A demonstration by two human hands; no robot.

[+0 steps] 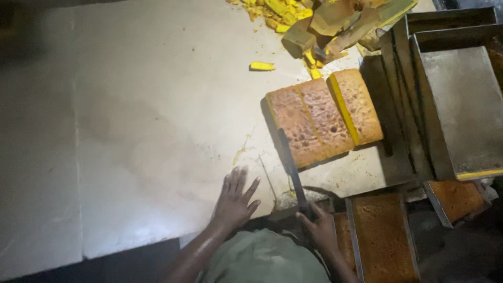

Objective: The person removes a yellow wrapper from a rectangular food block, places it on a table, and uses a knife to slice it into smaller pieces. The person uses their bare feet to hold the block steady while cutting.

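Right now the right hand (pixel 318 226) grips a knife (pixel 291 162) at the cake (pixel 322 118) while the left hand (pixel 234 202) lies spread on the desk (pixel 131 131) close by, so a slip could nick it.

Cake slabs (pixel 322 118) speckled brown on top, yellow inside; scraps (pixel 262 66) yellow; trays (pixel 461 110) grey.

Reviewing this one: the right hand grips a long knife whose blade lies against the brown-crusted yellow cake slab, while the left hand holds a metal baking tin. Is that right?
Not quite. In the head view the left hand holds nothing; it rests open, fingers spread, on the pale worktable. The rest stands: the right hand grips the long knife, its blade against the brown-crusted yellow cake slab.
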